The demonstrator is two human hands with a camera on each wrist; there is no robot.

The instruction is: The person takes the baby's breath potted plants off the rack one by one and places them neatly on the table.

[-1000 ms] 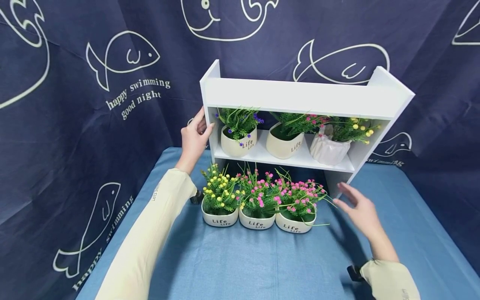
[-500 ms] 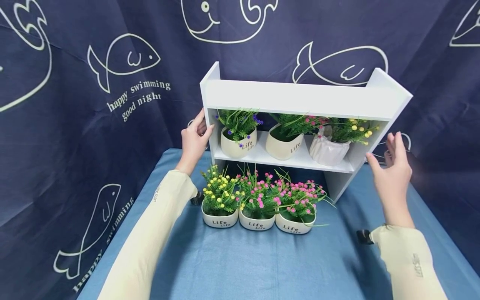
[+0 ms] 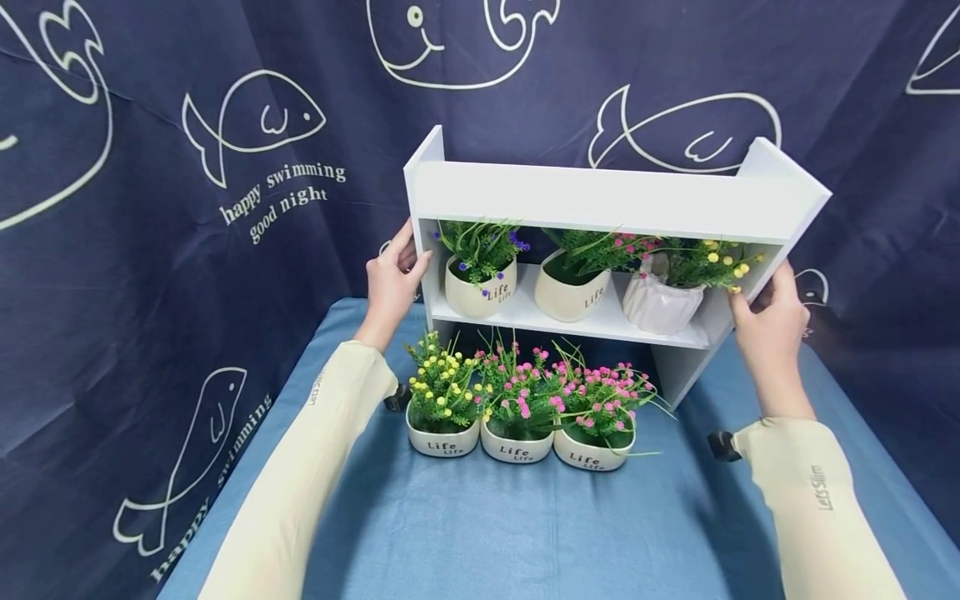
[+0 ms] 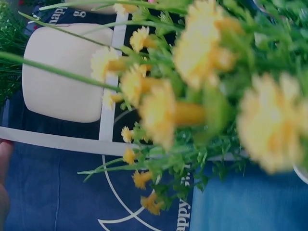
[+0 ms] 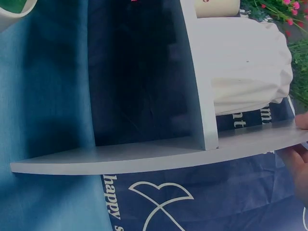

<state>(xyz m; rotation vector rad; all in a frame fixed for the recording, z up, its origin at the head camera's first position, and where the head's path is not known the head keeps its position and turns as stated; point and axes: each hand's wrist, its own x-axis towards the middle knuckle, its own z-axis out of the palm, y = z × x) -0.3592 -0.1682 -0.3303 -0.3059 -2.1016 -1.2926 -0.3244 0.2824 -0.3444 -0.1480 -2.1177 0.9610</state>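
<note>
A white two-tier shelf (image 3: 600,198) stands at the back of the table, with my hands at its two sides. My left hand (image 3: 392,283) grips the left side panel, thumb at the front edge and fingers behind. On the opposite panel, my right hand (image 3: 772,325) holds the edge the same way; the right wrist view shows its fingers (image 5: 293,159) around the panel. Three potted plants sit on the middle board: a purple-flowered one (image 3: 480,283), a pink-flowered one (image 3: 573,287) and a yellow-flowered one in a pleated white pot (image 3: 662,302).
Three more pots stand in a row before the shelf: one with yellow flowers (image 3: 442,437), two with pink flowers (image 3: 517,443) (image 3: 592,450). A blue cloth (image 3: 480,533) covers the table. Behind hangs a dark blue curtain (image 3: 525,117) with fish outlines.
My right hand has risen from beside the shelf's lower right, swung out to the right, and taken hold of the right side panel. The left hand keeps its grip; the pots stay put.
</note>
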